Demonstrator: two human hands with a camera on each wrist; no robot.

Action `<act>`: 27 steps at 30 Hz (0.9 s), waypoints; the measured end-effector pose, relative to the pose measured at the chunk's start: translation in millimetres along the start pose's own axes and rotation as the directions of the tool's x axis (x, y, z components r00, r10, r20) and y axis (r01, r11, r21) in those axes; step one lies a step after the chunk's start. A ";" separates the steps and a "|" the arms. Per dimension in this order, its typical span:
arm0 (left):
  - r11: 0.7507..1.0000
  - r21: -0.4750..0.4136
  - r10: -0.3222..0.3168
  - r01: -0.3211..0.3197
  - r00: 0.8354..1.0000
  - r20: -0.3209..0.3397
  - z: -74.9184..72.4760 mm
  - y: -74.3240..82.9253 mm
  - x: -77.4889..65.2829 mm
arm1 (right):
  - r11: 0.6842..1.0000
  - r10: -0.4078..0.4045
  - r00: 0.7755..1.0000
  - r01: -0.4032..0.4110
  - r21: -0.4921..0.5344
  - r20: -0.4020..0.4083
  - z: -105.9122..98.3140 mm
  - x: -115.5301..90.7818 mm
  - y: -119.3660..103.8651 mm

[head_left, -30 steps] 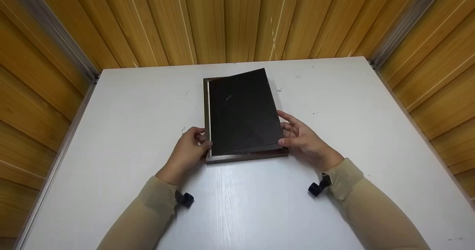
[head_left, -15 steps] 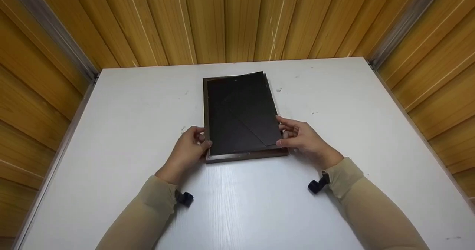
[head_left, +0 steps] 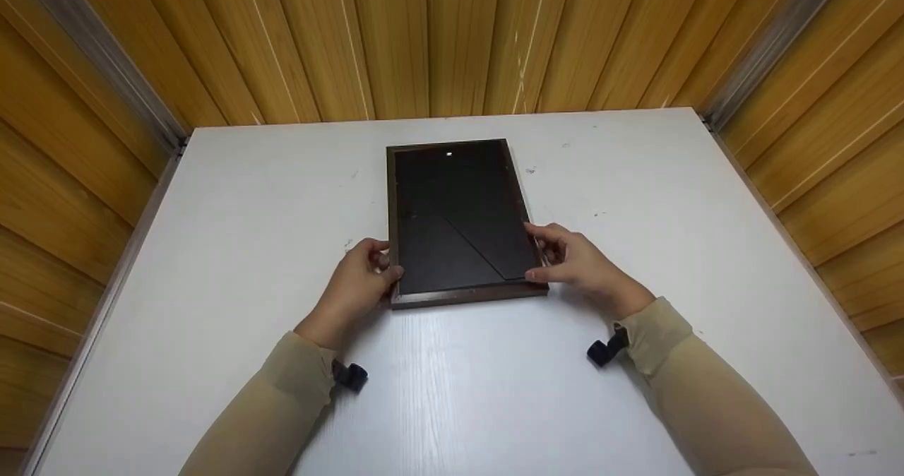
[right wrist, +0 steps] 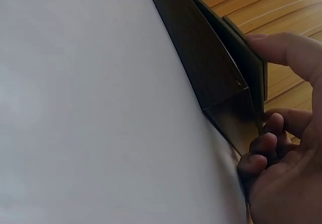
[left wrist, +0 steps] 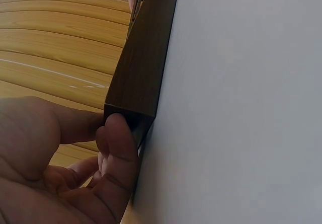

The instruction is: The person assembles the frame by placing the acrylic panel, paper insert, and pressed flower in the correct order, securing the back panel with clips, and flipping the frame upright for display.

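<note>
A dark brown picture frame (head_left: pixel 470 294) lies back side up on the table. Its black backing board (head_left: pixel 452 200) sits mostly within the rim, with a diagonal stand flap line and a small bright hole near the far end. My left hand (head_left: pixel 359 278) grips the frame's left side near the front corner, thumb on top. At the lower right corner my right hand (head_left: pixel 583 268) pinches the board, thumb above and fingers at its edge. In the right wrist view the board (right wrist: pixel 254 65) stands slightly raised from the frame (right wrist: pixel 206 58) there.
The white table (head_left: pixel 268 200) has a few dark scuffs. Wood-look panel walls (head_left: pixel 452 45) enclose its back and both sides. A small black device is strapped at each sleeve cuff.
The backing board's far right corner has come down and lines up with the frame, where it stuck out before. My right hand shifted slightly left and down; my left hand stayed put.
</note>
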State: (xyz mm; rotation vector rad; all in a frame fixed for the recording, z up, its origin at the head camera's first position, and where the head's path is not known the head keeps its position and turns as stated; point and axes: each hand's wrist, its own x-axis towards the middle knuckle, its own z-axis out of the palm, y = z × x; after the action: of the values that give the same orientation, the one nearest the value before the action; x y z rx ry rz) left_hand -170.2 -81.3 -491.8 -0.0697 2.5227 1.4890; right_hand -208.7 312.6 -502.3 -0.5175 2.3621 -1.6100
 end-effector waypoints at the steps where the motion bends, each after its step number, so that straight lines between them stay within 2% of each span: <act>1: 1.000 -0.001 0.000 0.000 1.000 0.001 -0.2 0.1 -0.1 | 1.000 0.000 1.000 0.000 -0.012 0.002 0.1 0.0 -0.1; 8: 1.000 0.011 -0.003 0.003 1.000 0.004 -1.5 1.7 -1.5 | 0.994 0.012 1.000 -0.011 -0.105 0.014 0.9 -0.3 -1.9; 16: 1.000 0.018 0.003 -0.003 1.000 0.004 -4.7 1.5 -2.9 | 0.986 0.003 1.000 0.002 -0.168 0.028 2.1 0.6 -4.0; 27: 0.999 -0.052 0.016 -0.014 1.000 0.027 -5.0 -1.7 -1.8 | 0.990 0.037 0.997 -0.027 -0.140 0.074 2.3 -0.3 -3.7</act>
State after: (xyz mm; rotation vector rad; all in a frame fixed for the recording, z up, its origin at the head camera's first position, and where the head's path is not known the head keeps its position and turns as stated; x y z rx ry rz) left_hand -169.0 -86.6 -490.5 -0.0385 2.4687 1.5505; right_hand -207.0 309.5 -499.7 -0.5549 2.4240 -1.3941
